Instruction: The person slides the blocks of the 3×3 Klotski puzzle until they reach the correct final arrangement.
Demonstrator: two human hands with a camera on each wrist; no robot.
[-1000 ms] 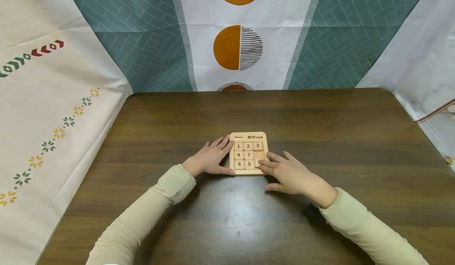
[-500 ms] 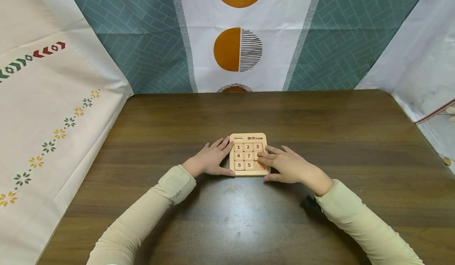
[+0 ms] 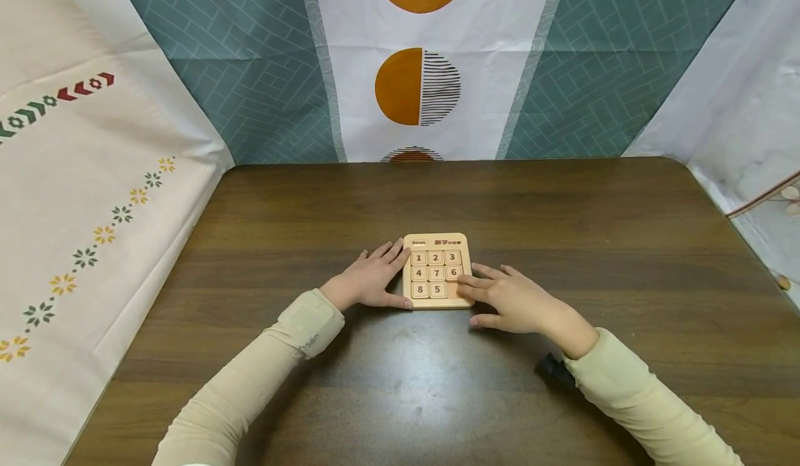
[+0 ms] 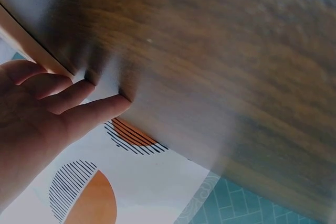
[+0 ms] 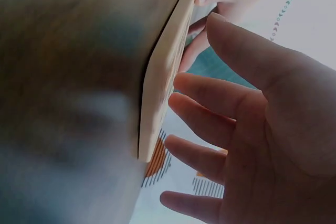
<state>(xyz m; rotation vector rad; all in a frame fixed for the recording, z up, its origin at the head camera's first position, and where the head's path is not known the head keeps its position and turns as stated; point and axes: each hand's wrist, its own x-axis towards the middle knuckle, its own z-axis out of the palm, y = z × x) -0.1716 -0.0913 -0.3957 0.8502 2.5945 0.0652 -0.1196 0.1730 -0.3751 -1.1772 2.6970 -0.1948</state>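
A light wooden sliding number puzzle [image 3: 437, 304] lies flat on the table. Its rows read 1 2 3, then 4 7 6, then 8 5 with a gap at the lower right. My left hand [image 3: 371, 278] rests against the puzzle's left edge, index finger near the upper corner and thumb at the lower one. With fingers extended, my right hand [image 3: 509, 303] reaches over the right edge, fingertips just below the 6 tile [image 3: 453, 272]. In the right wrist view the puzzle's frame [image 5: 167, 72] shows edge-on beside the spread fingers.
The brown wooden table [image 3: 312, 202] runs back to a patterned cloth [image 3: 269, 70]. Pale cloth with stitched flowers [image 3: 100, 195] hangs on the left. A small black object [image 3: 553, 370] shows by the right cuff.
The 6 tile has slid up from the lower right slot to the middle right, leaving the gap below it. My right hand went up with it, then back slightly. My left hand stayed put.
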